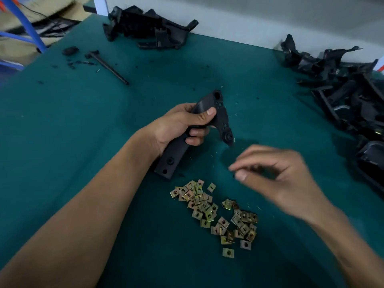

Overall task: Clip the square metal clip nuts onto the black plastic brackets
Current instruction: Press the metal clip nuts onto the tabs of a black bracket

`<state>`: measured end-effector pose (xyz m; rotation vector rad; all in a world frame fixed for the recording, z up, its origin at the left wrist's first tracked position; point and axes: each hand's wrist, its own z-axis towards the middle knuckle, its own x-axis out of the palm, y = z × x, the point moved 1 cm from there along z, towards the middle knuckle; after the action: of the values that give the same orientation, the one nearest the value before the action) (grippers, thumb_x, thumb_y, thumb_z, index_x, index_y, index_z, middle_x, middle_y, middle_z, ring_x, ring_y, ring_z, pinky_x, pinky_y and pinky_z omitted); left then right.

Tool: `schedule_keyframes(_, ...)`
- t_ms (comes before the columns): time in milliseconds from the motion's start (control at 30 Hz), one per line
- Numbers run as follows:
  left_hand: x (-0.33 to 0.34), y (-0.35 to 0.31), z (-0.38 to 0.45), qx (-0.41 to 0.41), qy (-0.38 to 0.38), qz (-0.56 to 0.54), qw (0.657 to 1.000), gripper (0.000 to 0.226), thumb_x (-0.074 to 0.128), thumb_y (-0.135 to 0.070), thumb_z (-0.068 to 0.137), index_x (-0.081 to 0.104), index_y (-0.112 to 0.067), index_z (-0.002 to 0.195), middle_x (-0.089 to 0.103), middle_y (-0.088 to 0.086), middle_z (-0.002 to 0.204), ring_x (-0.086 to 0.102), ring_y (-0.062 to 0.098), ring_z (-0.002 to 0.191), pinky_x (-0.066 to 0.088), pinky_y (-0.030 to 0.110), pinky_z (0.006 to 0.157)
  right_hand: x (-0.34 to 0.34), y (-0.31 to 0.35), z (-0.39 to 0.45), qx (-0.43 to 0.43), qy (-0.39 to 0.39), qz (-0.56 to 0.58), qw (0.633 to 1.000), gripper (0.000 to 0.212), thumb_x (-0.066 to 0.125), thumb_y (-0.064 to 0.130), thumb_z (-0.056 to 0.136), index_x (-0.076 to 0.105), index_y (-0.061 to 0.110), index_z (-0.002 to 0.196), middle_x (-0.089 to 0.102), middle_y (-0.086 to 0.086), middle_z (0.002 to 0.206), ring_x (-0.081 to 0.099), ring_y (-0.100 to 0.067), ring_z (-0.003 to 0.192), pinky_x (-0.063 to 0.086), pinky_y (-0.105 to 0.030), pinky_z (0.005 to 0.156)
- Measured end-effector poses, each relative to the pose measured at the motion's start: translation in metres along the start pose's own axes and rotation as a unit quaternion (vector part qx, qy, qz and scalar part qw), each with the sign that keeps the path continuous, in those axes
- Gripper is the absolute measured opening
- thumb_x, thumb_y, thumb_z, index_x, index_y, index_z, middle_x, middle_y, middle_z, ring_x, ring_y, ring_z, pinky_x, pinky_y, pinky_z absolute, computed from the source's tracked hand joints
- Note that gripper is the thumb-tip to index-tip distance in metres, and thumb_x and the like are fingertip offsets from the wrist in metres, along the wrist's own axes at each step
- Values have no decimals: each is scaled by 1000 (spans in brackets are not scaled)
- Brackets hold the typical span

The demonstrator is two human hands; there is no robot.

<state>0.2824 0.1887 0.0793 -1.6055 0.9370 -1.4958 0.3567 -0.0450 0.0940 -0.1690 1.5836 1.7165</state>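
A: Where is your left hand (176,125) just now?

B: It is over the middle of the table (83,125), and its fingers (204,115) are wrapped round a black plastic bracket (172,159). Your thumb lies across the upper face, and the other fingers curl under it. The bracket's lower end reaches toward the near edge, and a thinner arm with a round eye branches off to the right.

A: And your right hand (276,173)?

B: It hovers just right of the bracket, above the green cloth (it is blurred). The thumb and forefinger are drawn close together at the tips, with the other fingers loosely curled. I cannot tell whether you have anything pinched between them.

A: Where are the clip nuts (216,215)?

B: They lie in a loose heap toward the near edge, just below the bracket's lower end and under your right hand. They are small brass-coloured squares, some overlapping.

A: Anything else on the table?

B: One pile of black brackets (149,28) sits at the far edge, and another pile (342,90) runs along the right edge. A thin black rod (110,67) lies toward the far left corner, among dark crumbs.
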Motion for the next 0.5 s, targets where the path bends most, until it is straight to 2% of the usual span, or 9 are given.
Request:
schedule_keyframes(33,1,0,0,0,-3,-3,1000,18,47,-12,103,52,-11,86,63,-9,69,31,5,49,31,15,39,10,3,1,8,53,-22,998,13,75,21,91,78,19,104,70,8,94,63,-19,75,47,-23,64)
schedule_keyframes(100,2,0,0,-1,-7,-6,1000,18,47,-12,103,53,-11,86,63,-10,70,30,5,50,31,15,40,25,7,4,22,114,-82,990,19,74,24,93,77,27,111,64,15,101,60,-18,74,48,-29,61)
schedule_keyframes(167,2,0,-1,-3,-8,-6,1000,19,48,-12,103,54,-12,85,63,-9,71,30,5,50,30,15,40,30,8,7,15,132,-144,981,21,71,27,95,74,34,114,59,20,103,60,-13,78,50,-36,64)
schedule_keyframes(300,2,0,-1,-3,-11,-10,1000,27,49,-12,103,59,-15,77,62,-9,70,29,6,51,30,15,40,29,13,13,0,139,-189,972,11,72,25,94,67,34,96,55,19,97,57,-7,88,47,-30,68)
schedule_keyframes(400,2,0,0,-3,-11,-11,1000,22,48,-12,102,57,-13,82,63,-9,71,29,6,50,31,15,40,29,8,12,13,142,-158,977,16,71,19,95,61,31,92,56,19,92,56,-5,84,40,-17,66)
schedule_keyframes(467,1,0,1,-3,-8,-8,1000,20,48,-13,102,54,-12,83,62,-9,70,30,5,49,32,15,39,28,2,11,41,102,-58,992,13,70,13,94,65,25,94,64,15,87,61,-8,76,45,-17,64)
schedule_keyframes(500,0,0,1,-4,-6,-8,1000,19,49,-13,102,54,-12,84,62,-9,69,31,5,49,32,15,39,25,-2,12,62,57,32,996,11,70,10,93,67,20,94,70,7,85,62,-9,70,48,-19,63)
